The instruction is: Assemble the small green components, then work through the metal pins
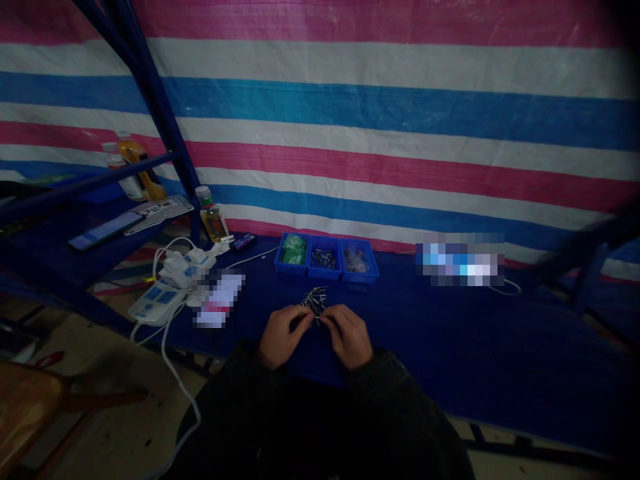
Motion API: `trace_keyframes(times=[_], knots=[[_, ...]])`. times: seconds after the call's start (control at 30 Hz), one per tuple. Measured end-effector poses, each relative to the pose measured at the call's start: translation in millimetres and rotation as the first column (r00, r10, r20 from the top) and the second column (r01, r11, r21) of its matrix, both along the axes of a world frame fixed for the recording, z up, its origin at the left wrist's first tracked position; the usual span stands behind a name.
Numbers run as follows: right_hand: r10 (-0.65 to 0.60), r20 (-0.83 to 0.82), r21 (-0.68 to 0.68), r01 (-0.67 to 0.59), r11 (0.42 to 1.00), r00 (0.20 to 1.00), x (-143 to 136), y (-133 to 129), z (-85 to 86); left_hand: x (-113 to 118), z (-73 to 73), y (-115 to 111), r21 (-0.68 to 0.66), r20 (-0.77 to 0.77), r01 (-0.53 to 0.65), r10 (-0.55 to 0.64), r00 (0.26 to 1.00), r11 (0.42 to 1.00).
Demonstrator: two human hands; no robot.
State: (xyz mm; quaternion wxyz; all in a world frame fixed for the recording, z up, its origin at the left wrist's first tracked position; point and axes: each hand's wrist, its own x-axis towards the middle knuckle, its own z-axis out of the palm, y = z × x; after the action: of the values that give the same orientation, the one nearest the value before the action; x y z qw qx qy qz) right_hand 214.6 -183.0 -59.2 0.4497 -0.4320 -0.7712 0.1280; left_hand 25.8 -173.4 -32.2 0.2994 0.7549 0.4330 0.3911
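On the blue tabletop (420, 333), a small heap of slim, shiny metal pieces (314, 297) lies just in front of my fingertips; they look like screws or pins, too small to tell which. From the left, my left hand (283, 333) reaches the heap's near edge with thumb and forefinger pinched together. My right hand (349, 335) mirrors it from the other side, its fingers closed in a pinch. The fingertips of both hands nearly meet. Whatever is between them is too small and dark to make out.
Behind the heap stand three blue bins: one with green bags (294, 251), one with metal pieces (324, 258), one with clear bags (357, 261). Left are a phone (220, 300), a power strip (159, 301) with cables, and a bottle (214, 220). A blurred-out object (460, 260) lies right.
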Motion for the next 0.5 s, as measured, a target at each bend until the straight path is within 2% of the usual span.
trace_keyframes(times=[0.1, 0.33, 0.5], knots=[[-0.007, -0.029, 0.022, 0.008, 1.0, 1.0, 0.4, -0.2, -0.7, -0.3, -0.8, 0.6, -0.022, -0.011, 0.016, -0.016, 1.0, 1.0], [0.059, -0.05, 0.029, -0.058, 0.998, 0.997, -2.4, -3.1, 1.3, -1.5, -1.6, 0.7, -0.016, 0.007, 0.022, -0.022, 1.0, 1.0], [0.037, -0.048, 0.025, -0.036, 0.999, 0.998, -3.1, -4.1, 1.9, -1.1, 1.7, 0.1, -0.016, 0.003, 0.031, -0.031, 1.0, 0.999]])
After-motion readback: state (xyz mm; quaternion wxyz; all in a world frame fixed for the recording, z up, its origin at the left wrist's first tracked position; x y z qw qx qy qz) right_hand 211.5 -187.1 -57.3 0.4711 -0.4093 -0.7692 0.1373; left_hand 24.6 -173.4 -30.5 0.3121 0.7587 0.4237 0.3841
